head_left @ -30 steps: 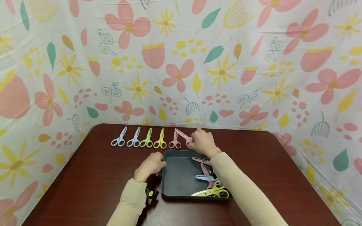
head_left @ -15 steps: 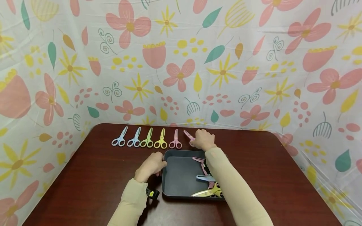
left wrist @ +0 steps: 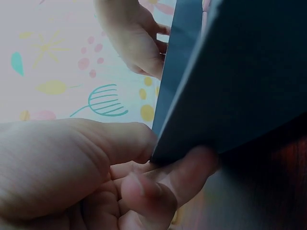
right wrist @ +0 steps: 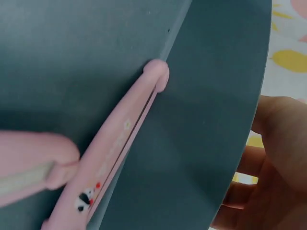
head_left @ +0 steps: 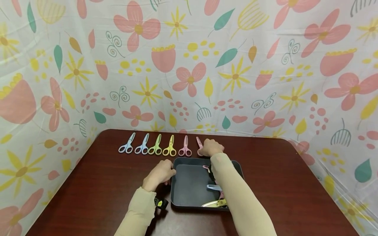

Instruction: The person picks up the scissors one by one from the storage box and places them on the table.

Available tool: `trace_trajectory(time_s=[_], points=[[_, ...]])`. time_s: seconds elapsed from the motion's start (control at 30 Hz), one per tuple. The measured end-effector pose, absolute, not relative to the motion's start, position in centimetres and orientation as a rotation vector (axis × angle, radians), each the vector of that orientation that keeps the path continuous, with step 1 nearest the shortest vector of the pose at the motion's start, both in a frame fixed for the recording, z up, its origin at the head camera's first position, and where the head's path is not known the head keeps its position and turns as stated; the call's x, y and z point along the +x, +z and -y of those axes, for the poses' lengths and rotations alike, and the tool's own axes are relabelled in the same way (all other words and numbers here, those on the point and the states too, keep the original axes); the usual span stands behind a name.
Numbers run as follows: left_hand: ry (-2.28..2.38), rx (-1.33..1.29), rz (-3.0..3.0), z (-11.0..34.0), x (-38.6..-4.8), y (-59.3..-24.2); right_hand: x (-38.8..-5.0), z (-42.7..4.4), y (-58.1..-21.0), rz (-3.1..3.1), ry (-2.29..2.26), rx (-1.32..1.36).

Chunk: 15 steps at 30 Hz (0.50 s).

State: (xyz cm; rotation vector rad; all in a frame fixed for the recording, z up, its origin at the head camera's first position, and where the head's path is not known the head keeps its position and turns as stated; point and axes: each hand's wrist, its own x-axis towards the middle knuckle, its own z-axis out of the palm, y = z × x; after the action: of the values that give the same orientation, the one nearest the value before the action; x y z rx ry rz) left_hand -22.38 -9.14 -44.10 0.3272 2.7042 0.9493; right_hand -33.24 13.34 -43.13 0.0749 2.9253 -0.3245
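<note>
held scissors: the pink pair in hand is at the right end of the row, just beyond the tray, its tip toward the table's far edge and slanting slightly left; its handles are covered.
right hand: fingers curled over the handle end, gripping it; the fingertips are hidden, so how tightly cannot be told.
tray: dark grey and shallow, rounded at the corners, flat on the table between the arms.
inside the tray: scissors on the right side, partly hidden by the right sleeve. a yellow pair lies along the near wall, a light blue pair crosswise farther in, and a pink tip shows toward the far wall. the right wrist view shows a panda-printed pink pair with its tip where floor meets wall, and another pink piece close by; whether they touch is unclear.
left hand: thumb and fingers closed together on the tray's left rim, pinching it.
row: left to right, light blue, blue, green, yellow and pink scissors, tips away from the person.
surroundings: reddish-brown table, flower-print cloth behind.
</note>
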Motion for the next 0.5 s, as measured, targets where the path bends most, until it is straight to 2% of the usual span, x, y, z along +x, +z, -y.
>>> trace_trajectory(time_s=[0.5], points=[[0.956, 0.364, -2.707, 9.18, -22.47, -44.29, -33.27, -12.54, -43.59, -2.887, -0.324, 0.104]])
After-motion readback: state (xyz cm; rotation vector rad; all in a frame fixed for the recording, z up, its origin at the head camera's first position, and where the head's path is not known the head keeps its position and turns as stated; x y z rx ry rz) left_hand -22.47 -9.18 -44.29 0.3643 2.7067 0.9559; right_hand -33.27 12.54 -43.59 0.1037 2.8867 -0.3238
